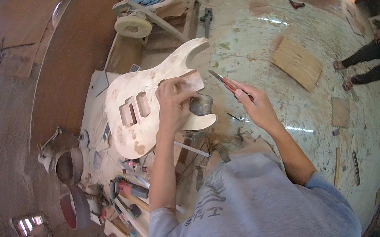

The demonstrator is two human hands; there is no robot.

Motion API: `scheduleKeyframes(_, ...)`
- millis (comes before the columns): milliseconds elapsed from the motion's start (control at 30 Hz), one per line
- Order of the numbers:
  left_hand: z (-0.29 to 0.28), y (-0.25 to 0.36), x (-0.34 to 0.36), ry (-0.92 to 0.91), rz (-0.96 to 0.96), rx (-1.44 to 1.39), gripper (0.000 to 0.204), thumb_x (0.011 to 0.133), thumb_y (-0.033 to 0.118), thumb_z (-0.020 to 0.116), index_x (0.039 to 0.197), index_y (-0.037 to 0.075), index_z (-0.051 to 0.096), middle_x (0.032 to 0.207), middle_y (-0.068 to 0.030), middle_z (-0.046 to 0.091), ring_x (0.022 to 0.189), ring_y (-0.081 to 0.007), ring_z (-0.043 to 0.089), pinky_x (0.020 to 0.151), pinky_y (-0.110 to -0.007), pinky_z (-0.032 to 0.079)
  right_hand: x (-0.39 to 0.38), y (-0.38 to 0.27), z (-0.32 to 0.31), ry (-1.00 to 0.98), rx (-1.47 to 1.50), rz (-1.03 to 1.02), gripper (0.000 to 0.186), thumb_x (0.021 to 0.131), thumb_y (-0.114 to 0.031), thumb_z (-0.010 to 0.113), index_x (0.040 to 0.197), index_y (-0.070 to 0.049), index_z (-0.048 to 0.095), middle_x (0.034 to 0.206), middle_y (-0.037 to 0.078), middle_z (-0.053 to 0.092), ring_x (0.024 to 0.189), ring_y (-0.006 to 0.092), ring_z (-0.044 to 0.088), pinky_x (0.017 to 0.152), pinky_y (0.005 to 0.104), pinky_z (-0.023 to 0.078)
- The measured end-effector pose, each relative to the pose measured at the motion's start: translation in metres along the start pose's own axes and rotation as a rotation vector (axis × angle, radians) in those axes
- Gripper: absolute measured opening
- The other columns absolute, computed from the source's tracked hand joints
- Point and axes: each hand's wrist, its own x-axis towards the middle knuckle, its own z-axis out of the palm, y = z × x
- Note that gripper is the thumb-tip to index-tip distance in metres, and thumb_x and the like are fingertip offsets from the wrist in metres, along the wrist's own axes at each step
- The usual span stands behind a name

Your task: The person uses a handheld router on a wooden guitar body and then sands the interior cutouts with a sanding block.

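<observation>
An unpainted pale wooden electric guitar body (119, 87) lies in front of me, with two rectangular cavities cut in its face and brown smudges on it. My left hand (175, 103) rests on it beside the neck pocket, fingers bent and thumb toward the pocket's edge. In the cutaway next to that thumb is a dark grey rounded piece (202, 105); whether the hand touches it I cannot tell. To the right of the body, my right hand (254, 103) is closed around a red-and-black-handled hand tool (229, 84), whose narrow greyish end points at the neck pocket.
A wooden stand with a pale round wheel (133, 25) stands beyond the body. Power tools (129, 189) and clutter sit at lower left. A wooden board (297, 63) lies on the paint-spotted floor. Another person's legs (366, 59) show at right.
</observation>
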Motion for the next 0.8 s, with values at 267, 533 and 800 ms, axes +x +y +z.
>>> scheduleKeyframes(267, 0.005, 0.01, 0.011, 0.155, -0.362, 0.108, 0.033, 0.079, 0.023, 0.086, 0.107, 0.007, 0.078, 0.117, -0.0129, 0.065, 0.109, -0.0335, 0.063, 0.097, -0.044, 0.048, 0.021, 0.019, -0.019, -0.087, 0.114, 0.103, 0.047, 0.106, -0.033, 0.058, 0.141, -0.002, 0.065, 0.117, 0.016, 0.075, 0.104, 0.0198, 0.068, 0.093, 0.0345, 0.052)
scheduleKeyframes(533, 0.005, -0.005, 0.062, 0.031, -0.177, 0.304, 0.028, 0.092, 0.031, 0.076, 0.091, 0.003, 0.08, 0.086, -0.0168, 0.076, 0.081, -0.0364, 0.069, 0.089, -0.047, 0.053, 0.035, 0.012, -0.04, -0.156, 0.288, 0.25, 0.05, 0.106, -0.037, 0.061, 0.143, -0.004, 0.064, 0.096, 0.003, 0.069, 0.065, 0.0081, 0.054, 0.062, 0.0265, 0.046)
scheduleKeyframes(800, -0.009, 0.007, 0.005, 0.818, -0.722, -0.004, 0.032, 0.098, 0.029, 0.072, 0.088, -0.001, 0.075, 0.086, -0.0109, 0.072, 0.079, -0.0171, 0.063, 0.076, -0.037, 0.05, 0.055, 0.044, -0.056, 0.035, -0.039, 0.067, 0.044, 0.103, -0.033, 0.066, 0.135, -0.003, 0.066, 0.087, 0.002, 0.063, 0.069, 0.0118, 0.054, 0.066, 0.0298, 0.044)
